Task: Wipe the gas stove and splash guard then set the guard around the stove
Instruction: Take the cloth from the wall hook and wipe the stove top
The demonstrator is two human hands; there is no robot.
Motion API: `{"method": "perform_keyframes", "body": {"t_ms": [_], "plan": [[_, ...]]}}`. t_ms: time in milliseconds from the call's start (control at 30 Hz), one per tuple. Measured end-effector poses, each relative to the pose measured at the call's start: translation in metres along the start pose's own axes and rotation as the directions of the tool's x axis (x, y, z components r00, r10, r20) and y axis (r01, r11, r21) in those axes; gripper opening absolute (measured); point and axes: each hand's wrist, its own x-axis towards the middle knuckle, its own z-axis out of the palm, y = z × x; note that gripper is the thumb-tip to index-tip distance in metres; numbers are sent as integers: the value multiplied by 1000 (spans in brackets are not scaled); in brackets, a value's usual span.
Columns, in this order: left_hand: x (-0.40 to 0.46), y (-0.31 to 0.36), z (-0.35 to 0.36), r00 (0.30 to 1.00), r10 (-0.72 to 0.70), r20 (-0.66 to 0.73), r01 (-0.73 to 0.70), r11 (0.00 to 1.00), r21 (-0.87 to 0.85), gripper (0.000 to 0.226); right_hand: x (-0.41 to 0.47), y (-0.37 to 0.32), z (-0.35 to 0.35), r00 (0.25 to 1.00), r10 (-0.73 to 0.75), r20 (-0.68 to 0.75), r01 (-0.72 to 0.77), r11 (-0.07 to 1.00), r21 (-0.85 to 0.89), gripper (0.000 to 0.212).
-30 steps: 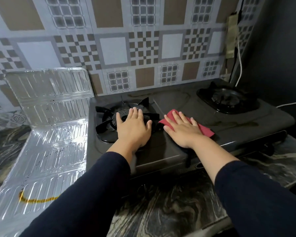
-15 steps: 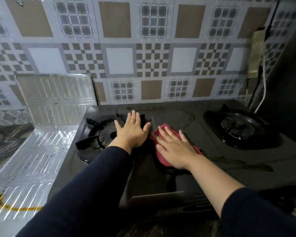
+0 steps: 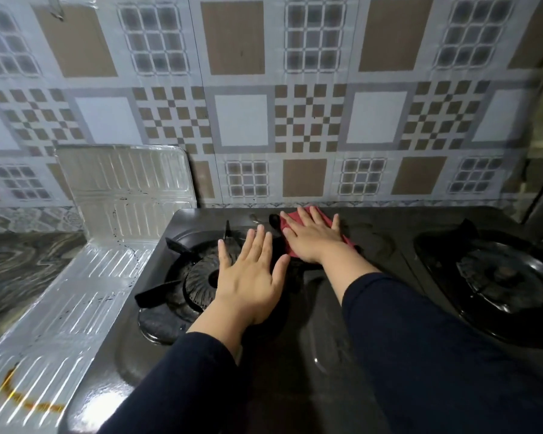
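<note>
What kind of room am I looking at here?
Most likely a home kitchen. A black two-burner gas stove sits on a marbled counter against a patterned tiled wall, with a foil splash guard lying beside it.

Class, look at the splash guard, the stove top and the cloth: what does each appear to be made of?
Splash guard: thin aluminium sheet or foil by the look, silvery, ribbed, catching bright glints.
Stove top: probably enamelled or coated metal, black, with a soft sheen and smears.
Cloth: red woven or microfibre fabric, matt, lying flat under the right hand.
</note>
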Motion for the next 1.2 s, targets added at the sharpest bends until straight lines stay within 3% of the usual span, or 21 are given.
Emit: {"method": "perform_keyframes", "body": {"t_ms": [233, 467, 667, 1200], "plan": [[3, -11, -5, 1000, 28, -8, -28, 999, -27, 67, 0, 7, 3, 990, -131, -55, 134, 989, 55, 48], [15, -70, -26, 989, -137, -56, 139, 990, 31, 74, 2, 10, 4, 986, -167, -10, 167, 985, 49, 47], [6, -112, -27, 986, -168, 23, 167, 985, 48, 79, 25, 3, -7, 976, -189, 112, 181, 981, 72, 40], [10, -121, -17, 979, -192, -68, 192, 981, 3, 93, 117, -94, -17, 858, -394, 329, 416, 909, 5, 54]]}}
